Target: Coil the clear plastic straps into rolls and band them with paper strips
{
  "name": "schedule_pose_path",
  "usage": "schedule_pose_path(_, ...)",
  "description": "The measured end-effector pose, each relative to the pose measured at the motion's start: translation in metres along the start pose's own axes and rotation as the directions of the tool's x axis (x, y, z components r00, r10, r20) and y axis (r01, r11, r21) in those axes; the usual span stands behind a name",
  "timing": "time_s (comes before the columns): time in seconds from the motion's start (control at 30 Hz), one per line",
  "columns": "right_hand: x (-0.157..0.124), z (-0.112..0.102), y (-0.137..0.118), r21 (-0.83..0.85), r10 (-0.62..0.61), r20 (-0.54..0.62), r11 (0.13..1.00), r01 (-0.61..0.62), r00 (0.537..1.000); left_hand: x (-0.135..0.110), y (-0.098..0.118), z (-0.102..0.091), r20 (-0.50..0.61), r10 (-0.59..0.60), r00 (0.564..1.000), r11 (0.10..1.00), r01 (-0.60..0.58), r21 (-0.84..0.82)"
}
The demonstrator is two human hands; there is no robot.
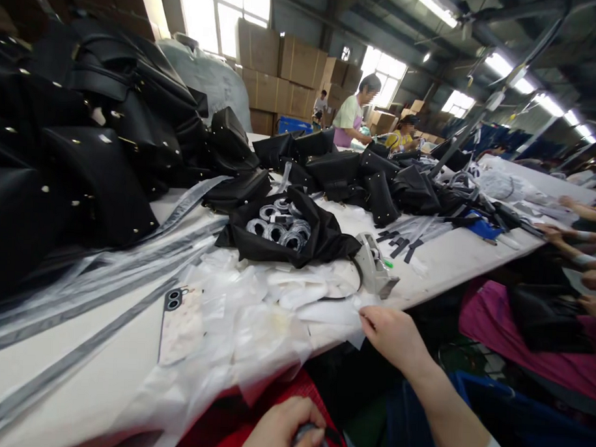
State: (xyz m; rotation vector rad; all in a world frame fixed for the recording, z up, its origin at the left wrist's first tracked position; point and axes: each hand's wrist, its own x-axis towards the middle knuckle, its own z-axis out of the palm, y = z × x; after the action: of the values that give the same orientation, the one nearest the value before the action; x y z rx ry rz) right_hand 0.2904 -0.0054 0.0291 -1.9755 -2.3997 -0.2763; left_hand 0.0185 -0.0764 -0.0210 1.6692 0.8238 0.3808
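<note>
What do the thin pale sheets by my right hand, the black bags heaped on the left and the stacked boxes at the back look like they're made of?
Thin pale sheets: probably plastic film, perhaps tissue paper; they look see-through and crinkled.
Black bags: leather or imitation leather, going by the smooth, softly shiny surface; the shiny studs look like metal.
Stacked boxes: likely cardboard, matte brown with flat sides.

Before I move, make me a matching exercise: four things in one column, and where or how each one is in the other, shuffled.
Things
1. Left hand
2. Right hand
3. Phone
4. Cluster of grey coils

Place or state
A. Lying on the table, camera lenses up
B. Inside the open black bag
C. Closed around a greyish item
D. Fingertips on a thin white sheet at the table's edge

Pairs: 1-C, 2-D, 3-A, 4-B
</note>
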Motion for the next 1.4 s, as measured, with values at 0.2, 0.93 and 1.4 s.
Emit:
schedule_pose_path(0.2, -0.018, 0.046, -0.061, 0.043, -0.077, 0.050, 0.996, 0.075, 0.996, -0.005, 0.013, -0.002, -0.010, 0.010, 1.000, 0.999, -0.010, 0.030)
schedule_pose_path(0.93, 0.009, 0.063, -0.069, 0.439, 0.156, -0.084, 0.892, -0.103, 0.984, -0.016, 0.011, -0.005, -0.029, 0.029, 0.999, 0.999, -0.029, 0.024)
schedule_pose_path(1.4, 0.011, 0.081, -0.060, 0.344, 0.160, -0.116, 0.932, -0.112, 0.980, -0.018, 0.013, -0.004, -0.029, 0.016, 0.999, 1.000, -0.017, -0.022)
